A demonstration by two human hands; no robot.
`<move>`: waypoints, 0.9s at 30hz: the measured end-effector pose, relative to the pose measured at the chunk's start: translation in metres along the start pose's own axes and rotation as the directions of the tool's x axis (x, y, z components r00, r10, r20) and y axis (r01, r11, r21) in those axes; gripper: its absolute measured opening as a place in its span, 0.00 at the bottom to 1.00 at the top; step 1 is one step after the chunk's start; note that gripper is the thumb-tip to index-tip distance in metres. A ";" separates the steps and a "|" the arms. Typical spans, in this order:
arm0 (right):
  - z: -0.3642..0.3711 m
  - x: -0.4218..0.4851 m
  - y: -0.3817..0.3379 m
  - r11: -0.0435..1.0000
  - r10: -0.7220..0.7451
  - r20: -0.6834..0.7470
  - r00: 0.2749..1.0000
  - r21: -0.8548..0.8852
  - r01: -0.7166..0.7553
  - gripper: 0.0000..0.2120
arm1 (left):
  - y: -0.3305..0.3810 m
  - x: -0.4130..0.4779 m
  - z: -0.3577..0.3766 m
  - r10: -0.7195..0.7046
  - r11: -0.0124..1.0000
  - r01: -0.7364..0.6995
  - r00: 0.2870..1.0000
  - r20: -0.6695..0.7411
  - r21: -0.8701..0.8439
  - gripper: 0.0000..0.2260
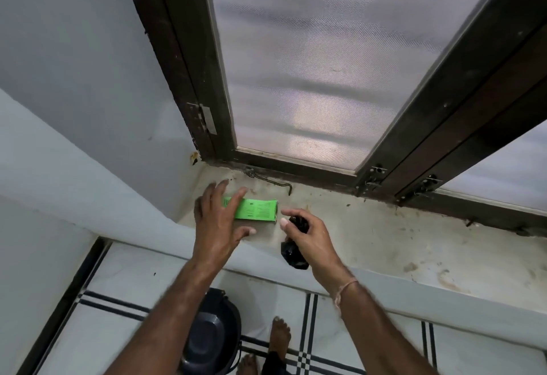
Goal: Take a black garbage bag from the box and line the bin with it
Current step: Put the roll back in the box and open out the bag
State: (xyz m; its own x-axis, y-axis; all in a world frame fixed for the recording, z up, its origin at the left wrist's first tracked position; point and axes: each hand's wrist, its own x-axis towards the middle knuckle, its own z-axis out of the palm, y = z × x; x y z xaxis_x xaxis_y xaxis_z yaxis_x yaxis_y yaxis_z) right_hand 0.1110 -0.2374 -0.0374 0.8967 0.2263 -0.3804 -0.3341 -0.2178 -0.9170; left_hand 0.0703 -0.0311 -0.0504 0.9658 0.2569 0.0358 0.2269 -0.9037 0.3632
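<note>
Window sill (384,235): pale stone, stained and dusty, running under a dark wooden window frame (204,84) fitted with a mesh screen (325,64). A metal hook latch (273,181) lies on the sill close to the frame.

Box (259,210): green, with small print, lying flat on the sill near the left corner, its long side roughly parallel to the frame. Its right end faces the right hand.

Left hand (220,220): palm down over the left end of the box, fingers spread and fairly straight across its top, thumb stretched along the near side. Whether it bears down on the box cannot be told.

Right hand (307,235): just right of the box, above the sill's front part. Its fingers are curled round a garbage bag (294,256), black and bunched; the bag shows above the knuckles and hangs out below the palm. Forefinger and thumb point toward the box end, apart from it. A pale thread (344,287) circles that wrist.

Bin (207,342): dark, standing on the floor (133,286) below the sill, partly hidden behind the left forearm, well apart from the bag. The floor is white tile with black stripes. A bare foot (279,333) stands just right of the bin.
</note>
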 end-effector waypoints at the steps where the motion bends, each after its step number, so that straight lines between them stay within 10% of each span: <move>1: 0.001 -0.006 0.000 1.000 0.016 -0.017 1.000 0.027 -0.016 0.09 | 0.005 -0.009 -0.003 -0.023 1.000 0.022 0.997 -0.080 -0.015 0.34; 3: 0.008 -0.019 0.000 0.993 0.056 -0.026 0.998 0.109 -0.053 0.14 | 0.020 -0.034 -0.012 -0.127 0.970 0.095 0.983 -0.133 -0.225 0.22; 7: 0.039 -0.048 -0.005 0.949 0.161 0.075 0.984 0.264 -0.175 0.22 | 0.051 -0.081 -0.023 -0.215 0.525 0.473 0.878 0.428 -0.708 0.19; 9: 0.060 -0.062 -0.012 0.926 0.210 0.117 0.971 0.295 -0.236 0.23 | 0.053 -0.099 -0.021 -0.243 0.337 0.565 0.825 0.511 -0.753 0.20; 14: 0.098 -0.087 -0.020 0.912 0.268 0.139 0.953 0.284 -0.297 0.25 | 0.038 -0.122 -0.032 -0.374 0.294 0.567 0.809 0.453 -0.770 0.11; 21: 0.154 -0.139 -0.006 0.941 0.171 0.269 0.948 0.241 -0.238 0.16 | -0.037 -0.168 -0.067 -0.569 -0.032 0.571 0.664 0.484 -0.820 0.12; 27: 0.233 -0.206 0.028 0.985 0.095 -0.003 0.995 0.144 -0.093 0.08 | -0.124 -0.240 -0.094 -0.568 -0.232 0.507 0.622 0.539 -0.830 0.14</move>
State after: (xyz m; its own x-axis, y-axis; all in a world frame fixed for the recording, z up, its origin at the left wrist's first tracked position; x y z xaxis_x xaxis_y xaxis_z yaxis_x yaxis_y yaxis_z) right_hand -0.1507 -0.0692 -0.0123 0.8620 0.2016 -0.4652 -0.4545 -0.0991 -0.8852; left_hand -0.2010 0.0516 -0.0160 0.5399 0.4883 -0.6856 0.3328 0.6244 0.7067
